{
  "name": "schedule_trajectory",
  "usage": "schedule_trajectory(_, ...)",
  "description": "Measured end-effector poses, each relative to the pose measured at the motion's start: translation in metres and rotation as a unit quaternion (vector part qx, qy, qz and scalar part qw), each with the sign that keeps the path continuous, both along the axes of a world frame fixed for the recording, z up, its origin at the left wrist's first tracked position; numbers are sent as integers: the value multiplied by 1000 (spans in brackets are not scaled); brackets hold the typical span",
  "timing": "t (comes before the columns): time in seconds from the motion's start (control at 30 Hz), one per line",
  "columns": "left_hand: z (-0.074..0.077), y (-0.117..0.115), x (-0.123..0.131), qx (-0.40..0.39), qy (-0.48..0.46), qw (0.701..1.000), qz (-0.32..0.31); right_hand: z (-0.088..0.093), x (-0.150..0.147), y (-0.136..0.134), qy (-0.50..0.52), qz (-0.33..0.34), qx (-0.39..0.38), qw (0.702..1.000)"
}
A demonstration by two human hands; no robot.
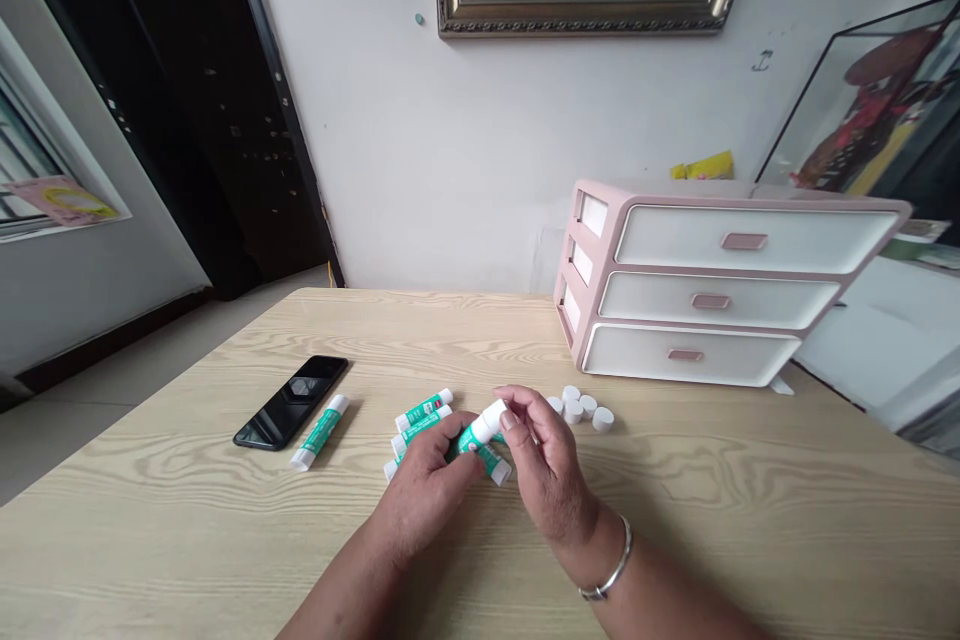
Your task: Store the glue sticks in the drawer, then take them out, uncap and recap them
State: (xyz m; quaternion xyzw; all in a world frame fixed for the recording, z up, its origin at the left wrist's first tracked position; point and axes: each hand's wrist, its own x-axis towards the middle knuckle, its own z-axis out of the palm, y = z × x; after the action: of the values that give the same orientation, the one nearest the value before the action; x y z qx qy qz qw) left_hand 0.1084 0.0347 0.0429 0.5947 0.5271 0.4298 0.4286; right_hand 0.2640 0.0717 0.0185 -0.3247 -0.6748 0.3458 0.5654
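My left hand (435, 468) is closed around the body of a green and white glue stick (472, 437), which tilts up to the right. At its upper end sits a white cap (492, 416), with the thumb and fingers of my right hand (551, 450) closed on it. More green glue sticks (424, 410) lie on the table under and beyond my left hand, partly hidden by it. Just past my right hand stand several loose white caps (574, 410) in a cluster. One separate glue stick (321, 433) lies to the left.
A black phone (291, 402) lies on the wooden table (187, 530), beside the separate glue stick. At the back right stands a pink and white drawer unit (712, 300), with a yellow tube (703, 166) behind its top. The wall (420, 160) borders the table's far edge.
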Motion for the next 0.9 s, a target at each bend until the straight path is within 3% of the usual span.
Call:
schedule_trajectory(0.43, 0, 0, 0, 9, 4, 1000, -6, 0, -2, -4, -47, 13, 28, 998)
schedule_trajectory(0.9, -8, 1, -1, 17, -91, 996, -6, 3, -4, -10, -42, 79, 17, 996)
